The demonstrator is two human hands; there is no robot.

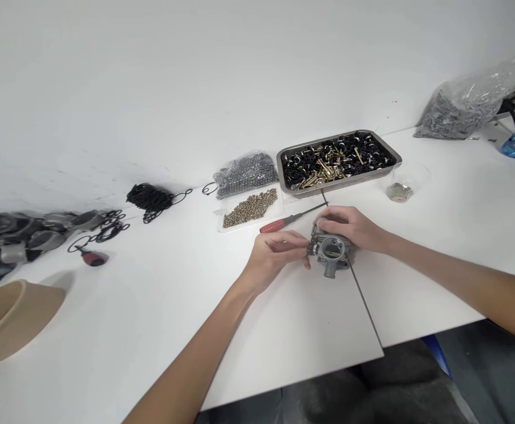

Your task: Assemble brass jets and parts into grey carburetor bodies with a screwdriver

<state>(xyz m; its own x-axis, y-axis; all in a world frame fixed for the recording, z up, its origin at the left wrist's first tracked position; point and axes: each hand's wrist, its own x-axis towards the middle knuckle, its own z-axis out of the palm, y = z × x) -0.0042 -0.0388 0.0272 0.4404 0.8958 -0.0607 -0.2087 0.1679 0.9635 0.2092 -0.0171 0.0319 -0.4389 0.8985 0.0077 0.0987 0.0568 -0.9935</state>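
A grey metal carburetor body with a round bore rests on the white table, in front of me. My right hand grips it from the far right side, fingers curled over its top. On its left side, my left hand pinches a small dark round fitting against the body. Its fingertips are closed on that fitting, partly covering it. Just beyond my left hand lies a screwdriver with a red handle, its shaft pointing right.
A metal tray of black clamps and brass screws stands at the back, beside a bag of beads and a pile of small brass parts. A clear cup stands right. A beige bowl, black rings and another screwdriver are left.
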